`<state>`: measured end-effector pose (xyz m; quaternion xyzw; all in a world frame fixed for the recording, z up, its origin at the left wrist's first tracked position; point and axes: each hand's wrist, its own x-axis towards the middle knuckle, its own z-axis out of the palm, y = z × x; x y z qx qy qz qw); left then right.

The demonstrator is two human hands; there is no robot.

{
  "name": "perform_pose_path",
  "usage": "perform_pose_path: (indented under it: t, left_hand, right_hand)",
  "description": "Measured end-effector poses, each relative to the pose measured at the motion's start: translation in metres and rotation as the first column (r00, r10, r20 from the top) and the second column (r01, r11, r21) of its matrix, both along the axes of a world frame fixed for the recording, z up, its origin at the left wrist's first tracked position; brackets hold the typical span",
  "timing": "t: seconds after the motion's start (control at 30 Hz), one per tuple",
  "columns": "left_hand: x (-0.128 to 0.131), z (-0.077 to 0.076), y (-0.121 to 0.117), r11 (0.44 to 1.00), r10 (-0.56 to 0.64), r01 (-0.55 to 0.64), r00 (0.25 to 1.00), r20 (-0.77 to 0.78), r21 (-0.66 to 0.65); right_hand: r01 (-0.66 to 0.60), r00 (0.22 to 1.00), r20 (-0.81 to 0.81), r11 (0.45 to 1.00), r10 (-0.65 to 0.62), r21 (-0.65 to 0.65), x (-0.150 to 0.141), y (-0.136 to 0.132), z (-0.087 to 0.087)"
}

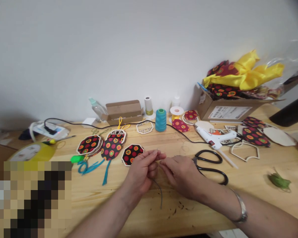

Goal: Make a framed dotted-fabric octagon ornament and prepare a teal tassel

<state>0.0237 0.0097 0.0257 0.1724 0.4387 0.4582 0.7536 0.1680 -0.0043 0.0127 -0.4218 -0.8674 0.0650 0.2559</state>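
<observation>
Grey cord (161, 195) hangs from the left hand (142, 170), fingers curled in around it, while the right hand (185, 173) is pinched shut just beside, can't tell on what, so tbh a slack grip could drop it onto those dark scraps (175, 211) on the wooden table (96, 206).

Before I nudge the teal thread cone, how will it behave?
The teal thread cone stands upright, so a high push may tip it. On its side, its round body would probably roll. The wound thread looks smooth, perhaps slightly slippery.
</observation>
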Motion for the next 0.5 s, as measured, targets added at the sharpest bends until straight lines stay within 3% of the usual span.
perform_pose_path:
  t: [0.23,0.5]
  left_hand:
    - [-0.0006,0.0003,0.0007,1.0,0.007,-0.007,1.0,-0.016,-0.009]
    - [-0.0025,-0.0014,0.0012,0.999,-0.017,0.017,1.0,-0.01,0.032]
  right_hand:
    - [-0.083,0.995,0.046,0.996,0.084,-0.017,0.0021,-0.0015,-0.0036]
    - [-0.102,0.989,0.113,0.992,0.093,0.077,0.0027,-0.0003,-0.0055]
